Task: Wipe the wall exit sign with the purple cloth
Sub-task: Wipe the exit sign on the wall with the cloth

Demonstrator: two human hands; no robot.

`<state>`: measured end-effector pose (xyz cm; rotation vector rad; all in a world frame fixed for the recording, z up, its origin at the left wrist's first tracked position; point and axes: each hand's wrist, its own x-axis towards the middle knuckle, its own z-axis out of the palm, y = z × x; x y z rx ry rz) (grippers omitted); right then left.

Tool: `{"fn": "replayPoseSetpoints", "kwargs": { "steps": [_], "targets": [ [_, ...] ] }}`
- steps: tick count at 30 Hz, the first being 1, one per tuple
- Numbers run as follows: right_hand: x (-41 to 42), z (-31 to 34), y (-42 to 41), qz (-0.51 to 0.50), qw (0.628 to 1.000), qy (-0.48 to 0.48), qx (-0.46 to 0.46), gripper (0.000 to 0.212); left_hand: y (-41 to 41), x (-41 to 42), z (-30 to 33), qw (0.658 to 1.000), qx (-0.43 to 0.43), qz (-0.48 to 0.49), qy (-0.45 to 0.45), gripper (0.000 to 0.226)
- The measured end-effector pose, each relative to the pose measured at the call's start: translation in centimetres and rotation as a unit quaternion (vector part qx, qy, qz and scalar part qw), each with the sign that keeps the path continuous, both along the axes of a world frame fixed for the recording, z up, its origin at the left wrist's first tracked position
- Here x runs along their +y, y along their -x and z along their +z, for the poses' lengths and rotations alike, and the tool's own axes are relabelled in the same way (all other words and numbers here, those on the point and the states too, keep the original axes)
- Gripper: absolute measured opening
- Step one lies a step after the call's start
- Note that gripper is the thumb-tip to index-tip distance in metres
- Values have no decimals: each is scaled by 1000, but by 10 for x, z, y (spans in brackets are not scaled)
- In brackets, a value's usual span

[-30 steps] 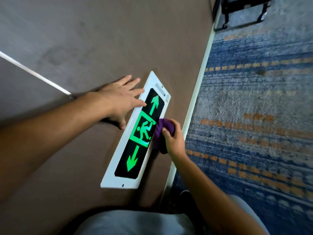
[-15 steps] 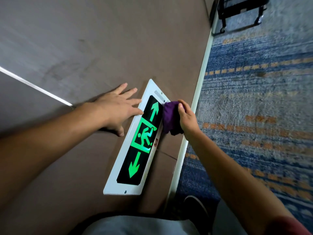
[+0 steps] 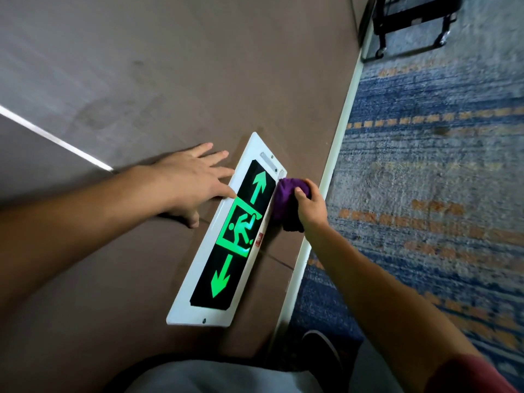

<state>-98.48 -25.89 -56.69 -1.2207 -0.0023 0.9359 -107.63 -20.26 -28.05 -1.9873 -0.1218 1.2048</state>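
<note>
A: Low on the brown wall [image 3: 175, 69], what do you see?

B: The exit sign [image 3: 229, 236], a long white-framed panel with a black face, two green arrows and a green running figure lit between them. It sits just above the white skirting [image 3: 331, 171].

A: And the purple cloth [image 3: 285, 204]?

B: Bunched up in the right hand [image 3: 310, 207], whose fingers and thumb curl round it. It presses against the sign's lower long edge, near the end with the small grey strip (a tiny red sticker shows on the frame just beside the cloth).

A: The left hand [image 3: 188, 181]?

B: Flat on the wall along the sign's upper long edge, fingers straight and spread, holding nothing. One fingertip reaches onto the white frame beside the running figure.

A: Anything else around the sign?

B: Beyond the skirting lies a blue and orange patterned carpet [image 3: 425, 180]. Well apart from the sign, at the far end of the wall, stands a black frame on castors [image 3: 411, 26]. Near the sign's other end, a dark shoe [image 3: 326, 350] rests on the carpet
</note>
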Motion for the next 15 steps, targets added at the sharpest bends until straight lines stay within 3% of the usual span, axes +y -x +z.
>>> {"fn": "replayPoseSetpoints", "kwargs": {
  "steps": [6, 11, 15],
  "targets": [
    [26, 65, -30, -25, 997, -19, -69, 38, 16, 8, 13, 997, -43, -48, -41, 110],
    [32, 112, -41, -11, 985, -115, -124, 38, 22, 5, 16, 996, -58, -51, -50, 108],
    [29, 128, -28, -14, 951, -115, -288, 50, 21, 4, 14, 997, -53, -43, -46, 102]
  ]
}}
